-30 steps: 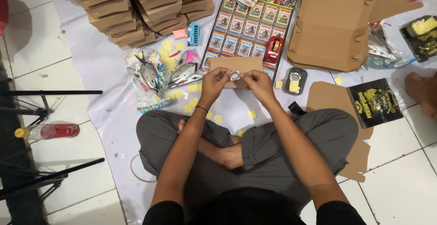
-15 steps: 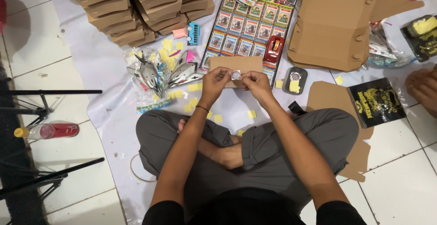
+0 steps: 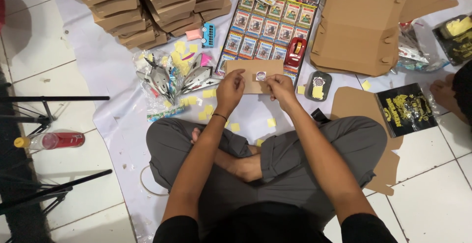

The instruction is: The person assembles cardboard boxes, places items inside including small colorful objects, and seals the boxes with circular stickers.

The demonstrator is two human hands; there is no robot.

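Brown card point(image 3: 251, 74) w/ round sticker point(image 3: 261, 75) near its centre: held up over white sheet point(image 3: 105, 71), in front of crossed legs; left hand point(image 3: 230, 89) pinching card's left edge, right hand point(image 3: 281, 86) pinching its right part, fingertips just beside sticker. Behind card: tray of small picture packs point(image 3: 268, 29), red tape dispenser point(image 3: 295, 52); left of it foil wrappers point(image 3: 167, 78) and yellow paper bits point(image 3: 209, 109); far left, stacked flat boxes point(image 3: 142, 7). Right side: open cardboard box point(image 3: 361, 26), small black tray point(image 3: 318, 85), black packet point(image 3: 405, 109); red-labelled bottle point(image 3: 51, 140) on tiles, well apart.
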